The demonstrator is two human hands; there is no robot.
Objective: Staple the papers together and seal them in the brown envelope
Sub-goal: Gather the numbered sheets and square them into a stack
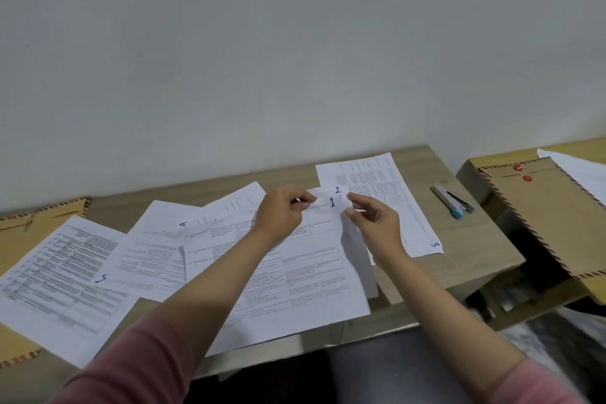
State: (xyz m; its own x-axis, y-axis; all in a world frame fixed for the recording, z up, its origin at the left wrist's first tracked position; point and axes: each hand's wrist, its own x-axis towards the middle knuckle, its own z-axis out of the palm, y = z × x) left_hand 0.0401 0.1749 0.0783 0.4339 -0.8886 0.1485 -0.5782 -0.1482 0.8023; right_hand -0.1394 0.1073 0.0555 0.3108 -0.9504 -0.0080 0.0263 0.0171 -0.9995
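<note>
Several printed sheets lie spread over the wooden table (459, 256). The sheet marked 1 (308, 272) lies on top of the sheet marked 2 (337, 189) in the middle. My left hand (282, 213) pinches their top edge left of the numbers. My right hand (373, 220) pinches the top right corner of the same pair. Sheet 3 (403, 207) lies to the right, sheets 4 (154, 239) and 5 (62, 272) to the left. A grey and blue stapler (454, 203) rests on the table right of sheet 3. A brown envelope (551, 216) with red string buttons lies on a side surface at the right.
Another brown envelope (36, 220) lies under the sheets at the far left, its flap near the wall. A white sheet (587, 174) overlaps the right envelope's far corner. A gap separates the table from the right side surface. The wall stands close behind the table.
</note>
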